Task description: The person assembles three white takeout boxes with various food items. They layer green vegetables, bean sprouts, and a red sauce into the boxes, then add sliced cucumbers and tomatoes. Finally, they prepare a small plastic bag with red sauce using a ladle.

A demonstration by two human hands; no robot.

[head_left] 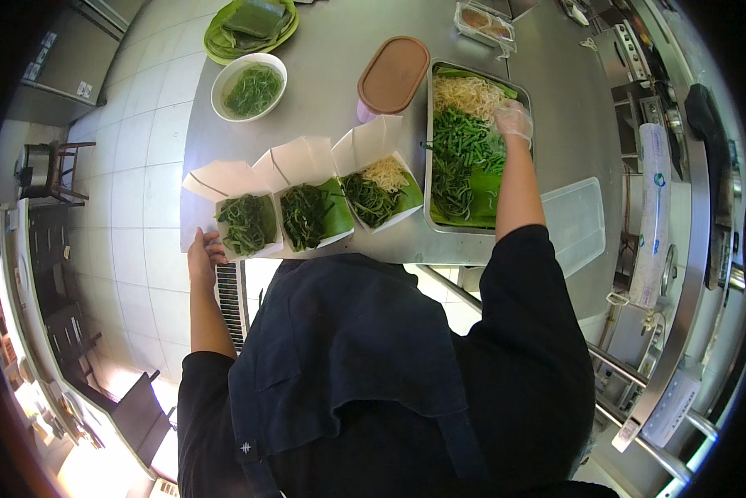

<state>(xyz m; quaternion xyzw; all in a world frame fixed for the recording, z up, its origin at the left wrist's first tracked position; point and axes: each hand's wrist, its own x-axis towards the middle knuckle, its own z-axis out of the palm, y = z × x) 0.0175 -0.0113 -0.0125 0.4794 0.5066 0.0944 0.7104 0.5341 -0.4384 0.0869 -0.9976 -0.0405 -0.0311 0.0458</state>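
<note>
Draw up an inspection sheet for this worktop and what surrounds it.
Surface: metal table.
Things at hand: three open white boxes holding dark greens, the rightmost also pale sprouts; metal tray of chopped green vegetables and more sprouts.
Clutter: white bowl of greens, brown-lidded container, green plate, translucent panel right of the tray.
Hands: left hand at the leftmost box, grip unclear; gloved right hand over the tray, fingers partly hidden.
Cables: nothing seen.
Surroundings: pale tiled floor, stool at left.
</note>
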